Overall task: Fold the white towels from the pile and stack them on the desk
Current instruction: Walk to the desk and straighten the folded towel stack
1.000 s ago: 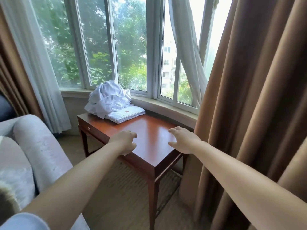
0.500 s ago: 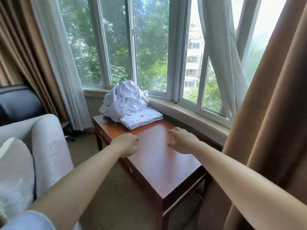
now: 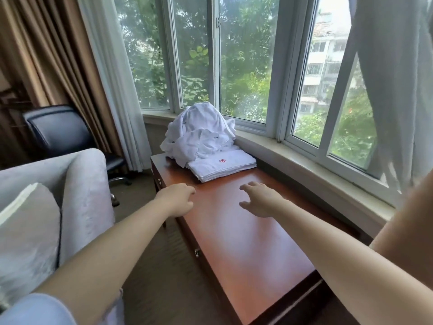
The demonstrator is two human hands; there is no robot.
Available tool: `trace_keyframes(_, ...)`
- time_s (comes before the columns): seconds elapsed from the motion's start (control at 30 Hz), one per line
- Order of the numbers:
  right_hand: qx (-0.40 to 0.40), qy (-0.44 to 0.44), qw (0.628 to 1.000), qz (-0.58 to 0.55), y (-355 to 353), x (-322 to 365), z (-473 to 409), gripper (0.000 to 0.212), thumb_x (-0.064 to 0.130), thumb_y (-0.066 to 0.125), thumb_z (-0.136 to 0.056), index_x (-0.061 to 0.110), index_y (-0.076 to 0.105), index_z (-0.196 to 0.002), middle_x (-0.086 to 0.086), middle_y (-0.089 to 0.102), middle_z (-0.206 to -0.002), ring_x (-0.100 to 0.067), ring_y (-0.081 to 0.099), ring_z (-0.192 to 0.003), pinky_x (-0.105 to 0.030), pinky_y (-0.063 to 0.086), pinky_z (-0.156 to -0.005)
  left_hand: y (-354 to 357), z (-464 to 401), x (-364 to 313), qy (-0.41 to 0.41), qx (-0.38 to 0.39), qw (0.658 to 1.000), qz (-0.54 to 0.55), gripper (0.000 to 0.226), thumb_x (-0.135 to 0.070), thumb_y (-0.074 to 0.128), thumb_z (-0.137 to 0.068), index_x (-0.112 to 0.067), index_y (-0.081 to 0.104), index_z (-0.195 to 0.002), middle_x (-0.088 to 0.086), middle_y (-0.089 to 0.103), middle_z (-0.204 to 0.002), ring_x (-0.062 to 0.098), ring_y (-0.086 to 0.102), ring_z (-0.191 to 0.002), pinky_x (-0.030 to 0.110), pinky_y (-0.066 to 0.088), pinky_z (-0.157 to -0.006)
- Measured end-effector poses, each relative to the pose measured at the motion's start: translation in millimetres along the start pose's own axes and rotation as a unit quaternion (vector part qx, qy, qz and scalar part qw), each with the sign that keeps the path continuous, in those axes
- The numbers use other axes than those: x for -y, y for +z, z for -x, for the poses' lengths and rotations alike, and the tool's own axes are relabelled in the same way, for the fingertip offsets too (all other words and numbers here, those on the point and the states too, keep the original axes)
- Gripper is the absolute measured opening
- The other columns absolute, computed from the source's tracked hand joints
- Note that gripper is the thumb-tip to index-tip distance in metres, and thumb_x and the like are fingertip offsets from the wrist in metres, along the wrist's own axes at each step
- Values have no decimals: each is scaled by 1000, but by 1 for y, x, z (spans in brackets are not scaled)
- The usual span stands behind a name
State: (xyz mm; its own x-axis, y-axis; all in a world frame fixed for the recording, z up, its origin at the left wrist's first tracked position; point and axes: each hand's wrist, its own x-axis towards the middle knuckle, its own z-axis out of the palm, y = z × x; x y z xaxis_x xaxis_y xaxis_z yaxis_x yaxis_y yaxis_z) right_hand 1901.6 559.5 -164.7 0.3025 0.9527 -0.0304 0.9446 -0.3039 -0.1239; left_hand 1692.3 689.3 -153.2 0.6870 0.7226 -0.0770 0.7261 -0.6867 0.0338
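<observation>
Two bare arms reach out ahead of me over the wooden desk (image 3: 246,249). My left hand (image 3: 174,200) hangs above the desk's near left edge, its fingers loosely curled and holding nothing. My right hand (image 3: 260,200) hovers over the bare middle of the top, fingers spread and relaxed, also holding nothing. Past both hands, at the far end of the desk, lies a neat stack of folded white towels (image 3: 222,166), the top one marked with a small red emblem. Touching that stack from behind and to its left sits the crumpled pile of unfolded towels (image 3: 199,132), heaped against the window sill (image 3: 304,158). A grey armchair (image 3: 77,184) stands left of the desk.
</observation>
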Motion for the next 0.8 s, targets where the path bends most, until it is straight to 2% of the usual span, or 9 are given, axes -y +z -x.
trace_keyframes(0.33,-2,28,1000,-6,2,30,-133,57,39,53,-94,19,36,-144,-4,38,-145,-25,37,-133,-36,39,-100,-22,-121,82,54,-5,998,-22,49,-28,46,-93,-26,43,-142,-2,46,-139,20,46,-127,35,44,-96)
trace_keyframes(0.5,-2,67,998,-14,-1,56,-212,56,37,51,-95,20,34,-145,-4,35,-146,-26,43,-129,-37,41,-98,-28,-183,139,73,5,997,-5,50,-26,48,-92,-24,43,-142,-1,45,-142,20,45,-129,37,43,-100)
trace_keyframes(0.67,25,88,996,-10,26,70,-267,55,40,51,-94,20,37,-143,-4,38,-143,-27,41,-130,-40,41,-100,-13,-244,182,87,25,996,9,50,-27,48,-92,-25,43,-142,-2,44,-143,19,45,-128,37,43,-100)
trace_keyframes(0.8,42,109,993,-8,50,63,-297,54,42,53,-93,20,40,-141,-4,39,-141,-27,42,-127,-36,42,-93,7,-285,194,102,59,993,11,50,-29,48,-94,-27,41,-143,-4,41,-146,18,42,-132,34,41,-101)
